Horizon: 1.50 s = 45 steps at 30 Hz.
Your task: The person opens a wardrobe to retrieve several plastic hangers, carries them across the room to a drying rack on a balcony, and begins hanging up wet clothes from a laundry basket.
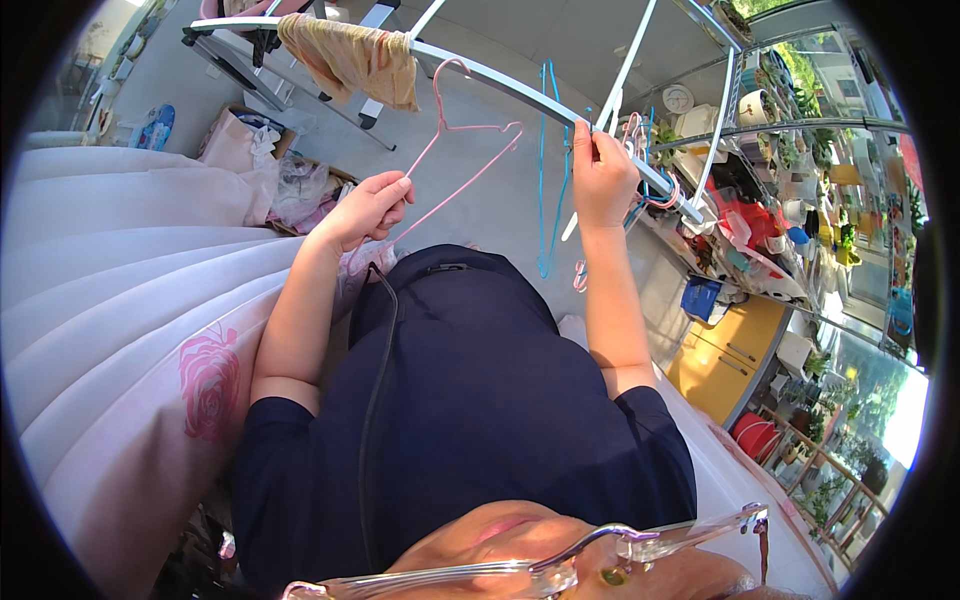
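My left hand (377, 205) is closed around one side of a pink clothes hanger (480, 127), whose hook points up towards the metal rail (502, 71) of a drying rack. At the rail's right part is my right hand (606, 169), its fingers bent at the hook of a blue hanger (541, 172) that hangs down left of the wrist. Whether the fingers grip the hook or the rail cannot be told. A yellowish patterned cloth (360, 56) is draped over the rail at the upper left. More pink and blue hangers (664, 191) cluster right of my right hand.
White curtains (112, 277) with a pink rose print bulge at the left. Boxes of plastic bags and cloths (300, 187) stand on the floor behind my left hand. A yellow cabinet (724, 360), a red bucket (756, 435) and shelves of potted plants line the right side.
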Motion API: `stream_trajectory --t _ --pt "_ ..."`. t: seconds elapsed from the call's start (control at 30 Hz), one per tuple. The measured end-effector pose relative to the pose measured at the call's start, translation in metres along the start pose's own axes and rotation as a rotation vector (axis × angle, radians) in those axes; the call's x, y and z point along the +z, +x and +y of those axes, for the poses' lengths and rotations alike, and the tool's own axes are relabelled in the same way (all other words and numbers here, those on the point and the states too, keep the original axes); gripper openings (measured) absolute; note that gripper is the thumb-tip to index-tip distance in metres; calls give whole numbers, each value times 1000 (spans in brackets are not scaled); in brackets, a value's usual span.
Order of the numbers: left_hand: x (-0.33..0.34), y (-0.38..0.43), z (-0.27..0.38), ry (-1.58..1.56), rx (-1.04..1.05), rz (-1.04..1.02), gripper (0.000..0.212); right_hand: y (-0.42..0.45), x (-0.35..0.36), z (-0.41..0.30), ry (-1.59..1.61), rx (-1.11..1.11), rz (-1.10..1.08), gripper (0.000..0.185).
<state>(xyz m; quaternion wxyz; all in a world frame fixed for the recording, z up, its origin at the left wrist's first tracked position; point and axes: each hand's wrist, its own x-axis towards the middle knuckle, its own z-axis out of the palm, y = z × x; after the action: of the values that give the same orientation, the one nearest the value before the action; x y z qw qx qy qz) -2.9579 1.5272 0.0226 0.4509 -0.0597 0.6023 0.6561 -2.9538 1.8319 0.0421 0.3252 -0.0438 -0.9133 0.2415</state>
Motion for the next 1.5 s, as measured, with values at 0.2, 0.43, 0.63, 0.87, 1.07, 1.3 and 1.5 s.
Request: stream_trajectory --t 0.2,0.43,0.63,0.87,1.07,1.3,1.5 --pt "-4 -36 0 -79 44 22 24 4 6 1 -107 -35 -50 26" --pt "11 -11 15 44 32 86 24 -2 18 0 -118 26 -115 24" --pt "20 6 38 13 28 66 25 -11 11 -30 76 -55 -261 19" --pt "11 5 43 -138 -15 -41 24 -52 15 -118 890 -187 -1297 29" --pt "14 10 35 -227 -10 -71 25 -81 30 -125 1010 -295 -967 22" --pt "19 27 24 -256 -38 -159 24 -91 33 -128 998 -596 -911 21" --pt "16 51 10 105 19 -21 24 -77 34 -124 752 -680 -1216 18"
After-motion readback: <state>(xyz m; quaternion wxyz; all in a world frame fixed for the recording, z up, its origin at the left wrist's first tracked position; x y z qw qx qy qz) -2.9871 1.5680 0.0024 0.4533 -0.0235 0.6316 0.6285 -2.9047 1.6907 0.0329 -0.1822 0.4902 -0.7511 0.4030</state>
